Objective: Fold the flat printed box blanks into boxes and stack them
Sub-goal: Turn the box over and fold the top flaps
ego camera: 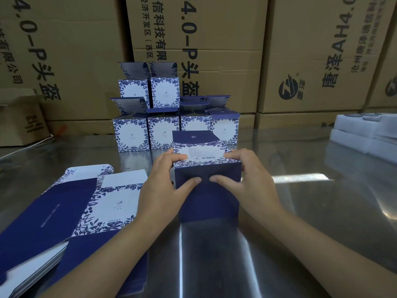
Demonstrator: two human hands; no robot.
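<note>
while pressing thumbs on its flap, gripped navy-and-white floral cardboard box (207, 201) in curled left hand (163, 190) and right hand (251, 181), mid steel table (305, 203).

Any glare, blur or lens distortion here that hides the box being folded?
Head view: glare streaks on the steel table right of and below the box; wide-angle bending tilts the brown cartons at the edges; box, left hand and right hand are sharp and evenly lit, nothing hidden.

Blank stack (43, 222) cropped left, barcode label (204, 153) illegible
</note>
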